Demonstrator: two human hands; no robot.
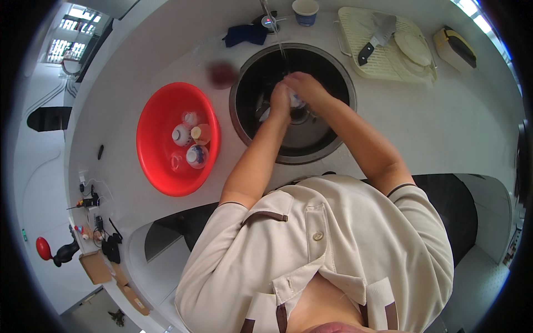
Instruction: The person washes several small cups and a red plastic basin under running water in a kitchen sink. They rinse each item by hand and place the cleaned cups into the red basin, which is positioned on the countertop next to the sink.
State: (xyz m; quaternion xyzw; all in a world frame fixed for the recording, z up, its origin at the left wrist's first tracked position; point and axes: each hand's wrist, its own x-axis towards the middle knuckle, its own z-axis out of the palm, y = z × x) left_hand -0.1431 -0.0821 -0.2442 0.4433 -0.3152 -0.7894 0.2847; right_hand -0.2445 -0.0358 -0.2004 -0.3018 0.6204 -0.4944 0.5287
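Both hands are together over a round dark sink (308, 150), beneath a thin stream of water (283, 52). Between my left hand (280, 98) and my right hand (306, 88) is a white cup or bowl with blue marks (295, 100), partly covered by the fingers. Another pale, shiny item lies lower in the sink to the left, too unclear to name. Left of the sink stands a red plastic basin (154, 133) holding several small cups and bowls, among them a blue-and-white bowl (197, 156) and a white bowl (181, 135).
Behind the sink are a dark blue cloth (245, 35), a faucet (270, 23) and a paper cup (305, 12). At the right, a cream drying tray (374, 73) bears a cleaver (377, 39) and a pale lid (412, 49). A blurred dark red object (222, 75) appears by the sink's left rim.
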